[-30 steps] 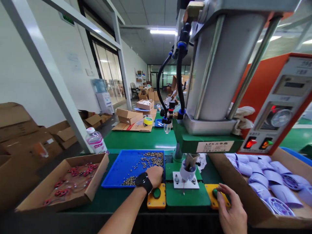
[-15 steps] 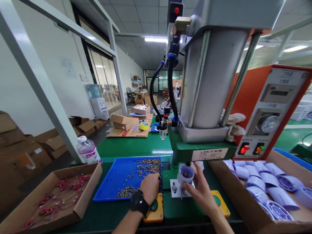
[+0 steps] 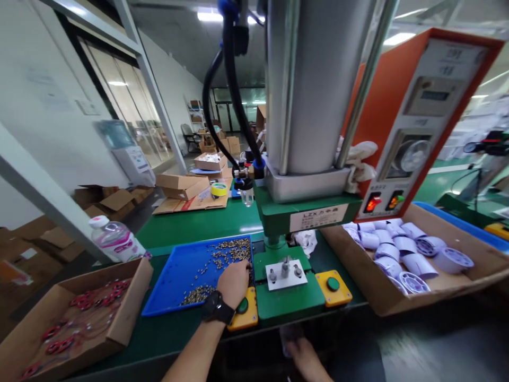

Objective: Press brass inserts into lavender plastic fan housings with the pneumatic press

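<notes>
So right hand point(image 3: 302, 356) is down low at 6 o'clock, blurry, can't tell if it's gripping anything, while left hand point(image 3: 234, 282) sits curled on the blue tray point(image 3: 170, 284) by the pins point(image 3: 230, 249), handy to the empty fixture point(image 3: 285, 273) at 12.

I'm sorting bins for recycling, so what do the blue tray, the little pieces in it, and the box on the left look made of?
The blue tray looks like moulded plastic: even colour, slight sheen, raised rim. The small pieces appear to be metal, brassy and glinting, though too small to tell surely. The box is plain brown corrugated cardboard, matte, with folded walls.
</notes>
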Demonstrator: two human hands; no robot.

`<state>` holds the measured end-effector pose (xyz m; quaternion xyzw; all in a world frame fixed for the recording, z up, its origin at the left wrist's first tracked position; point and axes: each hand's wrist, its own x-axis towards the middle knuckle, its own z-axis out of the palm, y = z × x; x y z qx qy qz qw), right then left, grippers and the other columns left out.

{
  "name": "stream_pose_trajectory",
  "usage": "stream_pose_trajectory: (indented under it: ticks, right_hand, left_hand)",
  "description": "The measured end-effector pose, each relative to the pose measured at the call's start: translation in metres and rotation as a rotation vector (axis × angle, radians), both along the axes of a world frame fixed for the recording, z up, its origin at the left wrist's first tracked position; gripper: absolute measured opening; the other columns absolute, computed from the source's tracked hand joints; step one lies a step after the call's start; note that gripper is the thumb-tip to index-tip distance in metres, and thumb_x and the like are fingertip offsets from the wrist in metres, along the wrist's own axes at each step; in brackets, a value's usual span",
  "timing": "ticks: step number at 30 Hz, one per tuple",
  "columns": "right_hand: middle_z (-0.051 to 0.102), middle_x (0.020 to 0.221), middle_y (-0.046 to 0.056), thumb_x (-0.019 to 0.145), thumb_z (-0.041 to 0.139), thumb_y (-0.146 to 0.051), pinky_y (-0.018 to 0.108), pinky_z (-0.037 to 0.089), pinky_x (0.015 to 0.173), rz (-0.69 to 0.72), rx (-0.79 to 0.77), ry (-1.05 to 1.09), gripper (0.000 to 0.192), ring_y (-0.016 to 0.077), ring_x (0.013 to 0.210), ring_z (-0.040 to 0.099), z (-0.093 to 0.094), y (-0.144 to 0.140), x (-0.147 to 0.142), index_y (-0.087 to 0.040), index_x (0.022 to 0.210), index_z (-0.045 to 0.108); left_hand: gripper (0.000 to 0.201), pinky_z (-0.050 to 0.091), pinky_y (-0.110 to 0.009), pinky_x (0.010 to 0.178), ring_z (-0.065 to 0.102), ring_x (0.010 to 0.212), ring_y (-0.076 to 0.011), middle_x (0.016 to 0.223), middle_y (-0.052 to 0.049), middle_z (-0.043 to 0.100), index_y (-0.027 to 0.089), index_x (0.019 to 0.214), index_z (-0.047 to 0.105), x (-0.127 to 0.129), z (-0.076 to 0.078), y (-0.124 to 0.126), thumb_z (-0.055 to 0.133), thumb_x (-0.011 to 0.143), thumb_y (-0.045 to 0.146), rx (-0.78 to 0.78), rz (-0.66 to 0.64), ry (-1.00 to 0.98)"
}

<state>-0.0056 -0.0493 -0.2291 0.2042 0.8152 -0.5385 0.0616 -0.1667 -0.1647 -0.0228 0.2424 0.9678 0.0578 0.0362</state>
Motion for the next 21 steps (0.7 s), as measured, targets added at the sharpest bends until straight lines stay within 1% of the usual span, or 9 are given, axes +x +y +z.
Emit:
stream_pose_trajectory:
  ticks: [3, 5, 8, 10, 13, 14, 16, 18, 21]
  right_hand:
    - [0.07, 0.092, 0.014, 0.075, 0.046, -0.053, 0.049, 0.046, 0.087, -0.029, -0.013, 0.033, 0.045, 0.0364, 0.097, 0.064, 0.008, 0.029, -0.006, -0.016, 0.09, 0.069]
    - [0.071, 0.095, 0.01, 0.072, 0.054, -0.048, 0.044, 0.047, 0.087, 0.0, -0.033, 0.081, 0.039, 0.0324, 0.097, 0.064, 0.035, 0.043, -0.001, -0.018, 0.092, 0.069]
    - [0.072, 0.089, 0.003, 0.065, 0.068, -0.039, 0.031, 0.052, 0.074, 0.252, -0.151, 0.168, 0.037, 0.0226, 0.082, 0.068, 0.108, 0.068, 0.021, -0.022, 0.098, 0.07]
    - [0.071, 0.097, 0.002, 0.078, 0.06, -0.037, 0.03, 0.051, 0.079, 0.43, -0.179, 0.307, 0.034, 0.0184, 0.086, 0.067, 0.166, 0.104, 0.038, -0.025, 0.11, 0.065]
    - [0.07, 0.094, 0.002, 0.084, 0.053, -0.032, 0.03, 0.049, 0.079, 0.029, 0.347, 0.419, 0.024, 0.0174, 0.085, 0.065, 0.228, 0.194, 0.053, -0.027, 0.104, 0.065]
    - [0.069, 0.092, 0.003, 0.082, 0.055, -0.035, 0.031, 0.049, 0.076, -0.21, 0.568, 0.385, 0.025, 0.0185, 0.083, 0.065, 0.237, 0.228, 0.054, -0.026, 0.103, 0.065]
    - [0.068, 0.086, 0.011, 0.074, 0.061, -0.031, 0.035, 0.047, 0.069, -0.417, 0.683, 0.302, 0.029, 0.0233, 0.076, 0.065, 0.239, 0.291, 0.052, -0.016, 0.099, 0.065]
    - [0.065, 0.07, 0.01, 0.065, 0.069, -0.029, 0.034, 0.044, 0.06, -0.467, 0.708, 0.224, 0.026, 0.0216, 0.061, 0.061, 0.229, 0.334, 0.044, -0.013, 0.086, 0.066]
    - [0.059, 0.051, 0.002, 0.053, 0.076, -0.026, 0.031, 0.041, 0.05, -0.449, 0.698, 0.126, 0.028, 0.0163, 0.043, 0.052, 0.207, 0.357, 0.03, -0.014, 0.076, 0.066]
  left_hand:
    - [0.025, 0.043, -0.028, 0.081, 0.064, 0.098, -0.0198, 0.1, -0.006, 0.072, 0.02, 0.096, 0.064, -0.004, 0.001, -0.001, 0.04, 0.09, 0.017, -0.005, -0.017, 0.004]
    - [0.025, 0.043, -0.028, 0.081, 0.064, 0.097, -0.0197, 0.1, -0.006, 0.072, 0.021, 0.097, 0.063, -0.009, 0.002, -0.001, 0.039, 0.09, 0.017, -0.003, -0.034, 0.009]
    - [0.025, 0.042, -0.029, 0.079, 0.065, 0.095, -0.0206, 0.099, -0.006, 0.072, 0.021, 0.095, 0.062, -0.015, 0.002, 0.0, 0.037, 0.092, 0.02, -0.016, -0.066, 0.015]
    - [0.026, 0.042, -0.029, 0.078, 0.065, 0.095, -0.0208, 0.098, -0.006, 0.072, 0.02, 0.093, 0.062, -0.017, 0.003, 0.001, 0.037, 0.093, 0.022, -0.028, -0.083, 0.011]
    - [0.027, 0.041, -0.028, 0.076, 0.065, 0.092, -0.0202, 0.095, -0.005, 0.073, 0.022, 0.09, 0.062, -0.017, 0.005, 0.002, 0.035, 0.094, 0.024, -0.024, -0.089, -0.004]
    - [0.027, 0.041, -0.028, 0.075, 0.066, 0.091, -0.0202, 0.094, -0.004, 0.073, 0.022, 0.089, 0.062, -0.017, 0.006, 0.002, 0.035, 0.094, 0.024, -0.02, -0.091, -0.005]
    - [0.026, 0.04, -0.028, 0.073, 0.066, 0.089, -0.0202, 0.093, -0.004, 0.073, 0.022, 0.088, 0.061, -0.017, 0.006, 0.002, 0.036, 0.094, 0.024, -0.008, -0.091, 0.002]
    - [0.023, 0.04, -0.027, 0.073, 0.065, 0.088, -0.0191, 0.093, -0.004, 0.072, 0.021, 0.088, 0.06, -0.017, 0.006, 0.0, 0.038, 0.092, 0.021, 0.012, -0.08, 0.008]
    - [0.018, 0.04, -0.026, 0.076, 0.064, 0.091, -0.0175, 0.095, -0.003, 0.072, 0.021, 0.087, 0.061, -0.015, 0.005, -0.002, 0.044, 0.089, 0.017, 0.058, -0.062, 0.013]
